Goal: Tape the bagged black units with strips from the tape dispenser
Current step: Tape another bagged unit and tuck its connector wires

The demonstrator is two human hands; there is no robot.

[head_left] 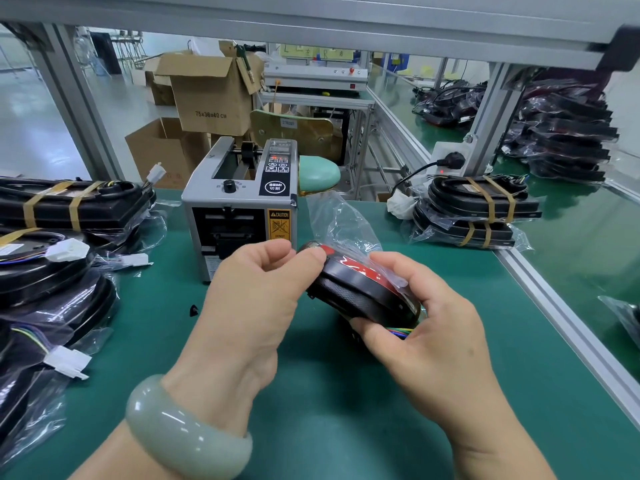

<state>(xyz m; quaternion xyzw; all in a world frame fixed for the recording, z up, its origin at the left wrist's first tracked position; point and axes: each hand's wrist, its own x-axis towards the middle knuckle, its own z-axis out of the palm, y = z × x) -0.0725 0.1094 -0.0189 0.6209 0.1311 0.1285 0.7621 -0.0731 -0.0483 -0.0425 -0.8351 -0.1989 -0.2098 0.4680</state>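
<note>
A glossy black oval unit in a clear plastic bag is gripped above the green bench mat by the right hand, its end pinched by the left hand, before the grey tape dispenser.

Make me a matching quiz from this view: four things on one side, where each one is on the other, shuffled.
1. tape dispenser
2. bagged black unit
3. green bracelet
4. cardboard box

A. gripped by left hand and right hand
B. beyond the green mat, flaps open
C. standing on the green mat
D. around the left wrist

Pairs: 1-C, 2-A, 3-D, 4-B
</note>
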